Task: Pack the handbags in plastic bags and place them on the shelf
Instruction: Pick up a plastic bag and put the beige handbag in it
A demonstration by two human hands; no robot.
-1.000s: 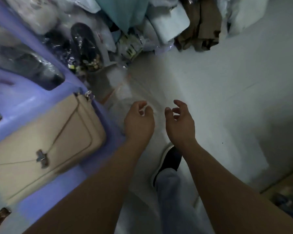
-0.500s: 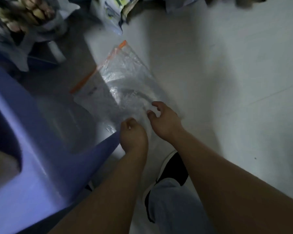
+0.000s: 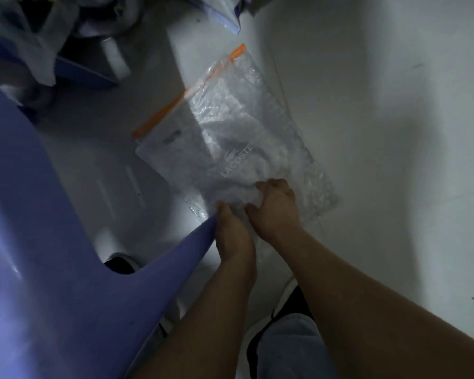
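Observation:
A clear plastic bag (image 3: 238,132) with an orange strip along its far edge and pale printed lettering lies flat on the white floor. Both my hands are at its near edge. My left hand (image 3: 230,222) reaches down beside the purple stool's leg, fingers curled into the plastic. My right hand (image 3: 274,206) grips the crumpled near corner of the bag, fingers bent over it. No handbag is in view.
A purple plastic stool (image 3: 66,269) fills the left half of the view. A pile of bagged goods (image 3: 39,36) sits at the top left and a printed packet (image 3: 225,12) at the top. My dark shoe (image 3: 282,318) and trouser leg are below.
My view has dropped to the floor, so the beige handbag on the stool has left the frame. Both hands have moved down onto the plastic bag's near edge.

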